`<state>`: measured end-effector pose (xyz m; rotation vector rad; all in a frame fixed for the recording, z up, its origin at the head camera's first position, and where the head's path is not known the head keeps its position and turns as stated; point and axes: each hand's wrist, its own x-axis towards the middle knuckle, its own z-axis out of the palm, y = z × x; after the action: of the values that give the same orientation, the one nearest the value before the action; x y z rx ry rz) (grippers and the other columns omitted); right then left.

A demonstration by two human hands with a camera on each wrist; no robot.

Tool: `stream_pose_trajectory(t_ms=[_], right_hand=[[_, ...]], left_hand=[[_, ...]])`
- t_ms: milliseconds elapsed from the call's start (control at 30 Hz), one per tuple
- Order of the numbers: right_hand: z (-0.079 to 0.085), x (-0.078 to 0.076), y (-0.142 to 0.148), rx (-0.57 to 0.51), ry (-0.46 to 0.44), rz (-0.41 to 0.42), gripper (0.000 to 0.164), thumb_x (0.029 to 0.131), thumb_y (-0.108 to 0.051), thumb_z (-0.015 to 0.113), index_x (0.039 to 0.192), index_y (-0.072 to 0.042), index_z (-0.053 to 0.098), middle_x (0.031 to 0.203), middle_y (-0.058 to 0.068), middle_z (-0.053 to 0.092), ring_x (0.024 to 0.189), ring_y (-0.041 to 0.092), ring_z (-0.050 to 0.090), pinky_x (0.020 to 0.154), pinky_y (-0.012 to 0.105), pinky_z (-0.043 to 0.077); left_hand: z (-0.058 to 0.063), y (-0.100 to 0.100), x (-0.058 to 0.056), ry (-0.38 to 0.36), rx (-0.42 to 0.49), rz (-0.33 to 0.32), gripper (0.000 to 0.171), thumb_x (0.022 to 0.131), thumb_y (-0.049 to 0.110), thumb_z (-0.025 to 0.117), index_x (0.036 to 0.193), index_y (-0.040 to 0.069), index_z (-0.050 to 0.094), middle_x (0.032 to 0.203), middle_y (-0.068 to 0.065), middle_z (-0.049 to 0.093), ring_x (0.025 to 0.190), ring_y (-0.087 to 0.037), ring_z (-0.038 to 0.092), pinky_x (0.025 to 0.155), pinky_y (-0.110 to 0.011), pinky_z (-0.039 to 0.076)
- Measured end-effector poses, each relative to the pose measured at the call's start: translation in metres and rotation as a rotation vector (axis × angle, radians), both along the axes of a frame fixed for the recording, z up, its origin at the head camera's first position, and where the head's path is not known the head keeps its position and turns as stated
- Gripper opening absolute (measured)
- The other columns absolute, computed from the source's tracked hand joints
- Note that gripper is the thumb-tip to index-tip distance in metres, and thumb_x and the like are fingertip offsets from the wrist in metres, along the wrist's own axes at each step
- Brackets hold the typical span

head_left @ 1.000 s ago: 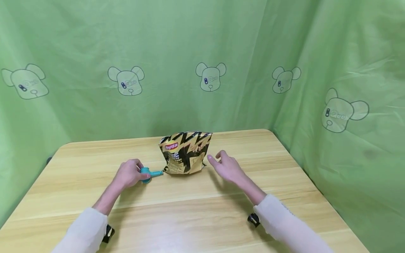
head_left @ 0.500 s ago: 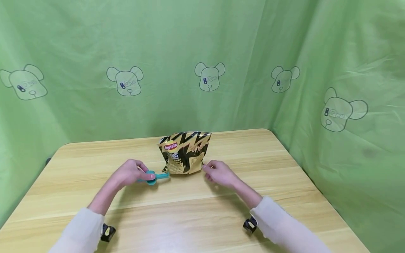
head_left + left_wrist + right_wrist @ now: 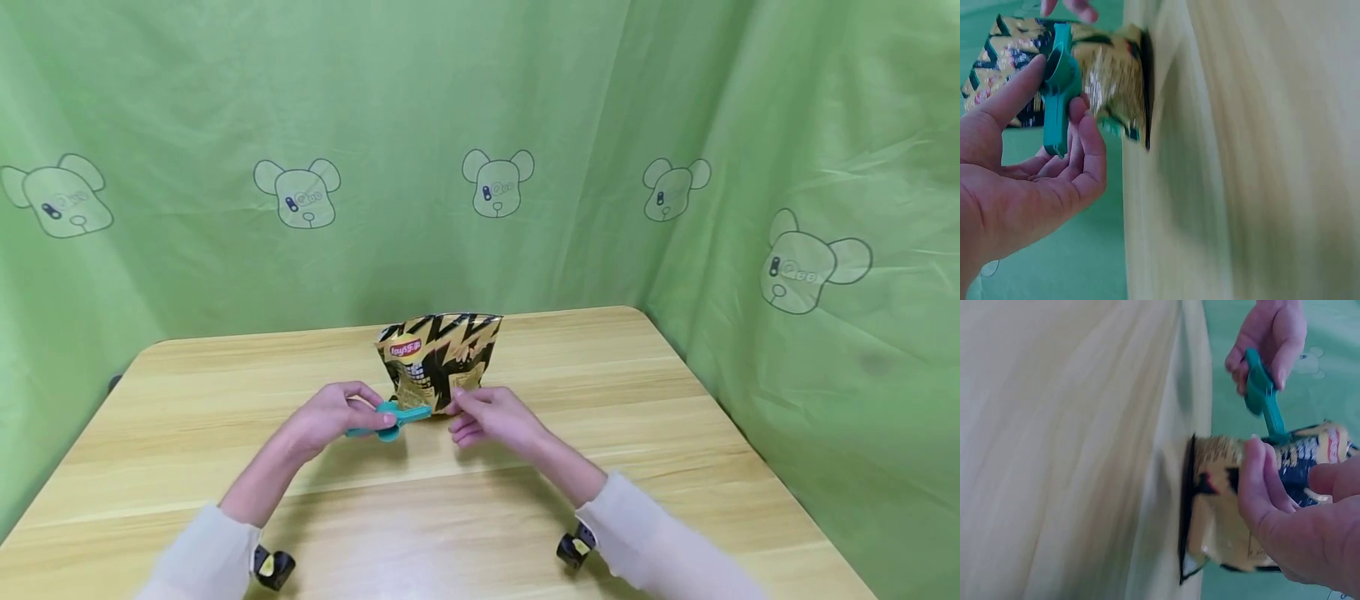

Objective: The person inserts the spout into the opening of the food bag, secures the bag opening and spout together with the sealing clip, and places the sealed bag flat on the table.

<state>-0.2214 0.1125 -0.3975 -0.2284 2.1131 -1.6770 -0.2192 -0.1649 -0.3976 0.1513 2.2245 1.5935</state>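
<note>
My left hand pinches a teal plastic bag clip, thumb on one side and fingers on the other. The clip has long flat arms and a round, spout-like middle, seen close up in the left wrist view. One arm points right, toward my right hand. That hand holds nothing, its thumb and fingers apart and lightly bent near the clip's tip. Behind both hands a gold and black chip bag stands upright on the table, its lower front partly hidden by the clip and the fingers.
The light wood tabletop extends around the hands and bag. A green curtain printed with bear heads hangs behind the table and along its sides.
My left hand has carried the clip rightward to the front of the chip bag. My right hand has come leftward from beside the bag toward the clip. The bag stays in place.
</note>
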Motion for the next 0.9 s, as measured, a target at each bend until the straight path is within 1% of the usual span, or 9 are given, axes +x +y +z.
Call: stream_pose_trajectory(t_ms=[33, 133, 267, 367, 467, 633, 700, 833, 900], right_hand=[[0.001, 0.000, -0.002, -0.012, 0.005, -0.005, 0.043, 0.106, -0.031, 0.052, 0.119, 0.009, 0.064, 0.104, 0.026, 0.070, 0.083, 0.020, 0.071, 0.082, 0.034, 0.062], [0.005, 0.001, -0.005, -0.050, 0.025, -0.040, 0.038, 0.105, -0.028, 0.057, 0.114, 0.007, 0.067, 0.103, 0.025, 0.071, 0.082, 0.019, 0.071, 0.082, 0.033, 0.062], [0.010, 0.001, -0.006, -0.068, 0.065, -0.078, 0.032, 0.101, -0.026, 0.063, 0.111, 0.004, 0.068, 0.099, 0.020, 0.072, 0.085, 0.024, 0.071, 0.081, 0.033, 0.062], [0.013, 0.002, -0.005, -0.052, 0.083, -0.067, 0.031, 0.099, -0.026, 0.067, 0.111, 0.002, 0.069, 0.098, 0.019, 0.072, 0.087, 0.027, 0.071, 0.082, 0.034, 0.062], [0.014, 0.002, -0.005, -0.038, 0.102, -0.061, 0.029, 0.098, -0.025, 0.068, 0.110, 0.001, 0.070, 0.101, 0.022, 0.072, 0.087, 0.027, 0.071, 0.082, 0.034, 0.062], [0.016, 0.003, -0.006, -0.060, 0.136, -0.112, 0.023, 0.097, -0.018, 0.068, 0.108, 0.002, 0.071, 0.099, 0.022, 0.073, 0.086, 0.030, 0.072, 0.080, 0.034, 0.062], [0.018, 0.003, -0.006, -0.063, 0.148, -0.123, 0.022, 0.097, -0.017, 0.068, 0.107, 0.002, 0.072, 0.098, 0.022, 0.073, 0.086, 0.031, 0.073, 0.080, 0.035, 0.062], [0.023, 0.003, -0.007, -0.067, 0.174, -0.127, 0.022, 0.098, -0.019, 0.068, 0.105, 0.001, 0.072, 0.098, 0.023, 0.073, 0.087, 0.032, 0.073, 0.079, 0.034, 0.062], [0.024, 0.002, -0.006, -0.066, 0.189, -0.126, 0.022, 0.098, -0.019, 0.067, 0.104, 0.002, 0.072, 0.099, 0.026, 0.072, 0.086, 0.032, 0.073, 0.079, 0.034, 0.062]], left_hand=[[-0.001, 0.003, 0.001, 0.000, 0.009, 0.003, 0.049, 0.085, 0.026, 0.083, 0.118, -0.001, 0.060, 0.092, -0.006, 0.077, 0.093, -0.023, 0.068, 0.086, -0.036, 0.047], [-0.003, 0.012, 0.003, -0.005, 0.041, 0.021, 0.052, 0.084, 0.027, 0.084, 0.120, -0.001, 0.059, 0.092, -0.006, 0.076, 0.095, -0.027, 0.067, 0.084, -0.035, 0.046], [-0.003, 0.022, 0.006, -0.003, 0.072, 0.074, 0.050, 0.083, 0.026, 0.085, 0.118, 0.002, 0.061, 0.093, -0.008, 0.076, 0.098, -0.029, 0.066, 0.084, -0.035, 0.046], [-0.002, 0.028, 0.008, -0.003, 0.084, 0.117, 0.049, 0.082, 0.026, 0.086, 0.118, 0.004, 0.062, 0.098, -0.008, 0.075, 0.099, -0.026, 0.066, 0.086, -0.035, 0.046], [0.000, 0.034, 0.010, -0.003, 0.100, 0.131, 0.049, 0.082, 0.026, 0.086, 0.119, 0.005, 0.062, 0.103, -0.009, 0.075, 0.101, -0.025, 0.065, 0.088, -0.036, 0.045], [0.000, 0.040, 0.009, -0.007, 0.141, 0.078, 0.045, 0.088, 0.026, 0.080, 0.122, 0.006, 0.060, 0.105, -0.008, 0.075, 0.101, -0.024, 0.067, 0.091, -0.036, 0.045], [0.000, 0.041, 0.009, -0.015, 0.177, 0.058, 0.042, 0.091, 0.025, 0.076, 0.124, 0.004, 0.060, 0.103, -0.007, 0.075, 0.099, -0.022, 0.068, 0.093, -0.037, 0.047], [0.001, 0.041, 0.008, -0.050, 0.309, 0.029, 0.040, 0.098, 0.022, 0.068, 0.128, -0.003, 0.060, 0.100, -0.003, 0.074, 0.095, -0.016, 0.070, 0.103, -0.043, 0.051], [0.002, 0.041, 0.007, -0.077, 0.382, 0.025, 0.037, 0.101, 0.021, 0.064, 0.127, -0.006, 0.062, 0.098, -0.001, 0.073, 0.092, -0.013, 0.070, 0.104, -0.042, 0.052]])
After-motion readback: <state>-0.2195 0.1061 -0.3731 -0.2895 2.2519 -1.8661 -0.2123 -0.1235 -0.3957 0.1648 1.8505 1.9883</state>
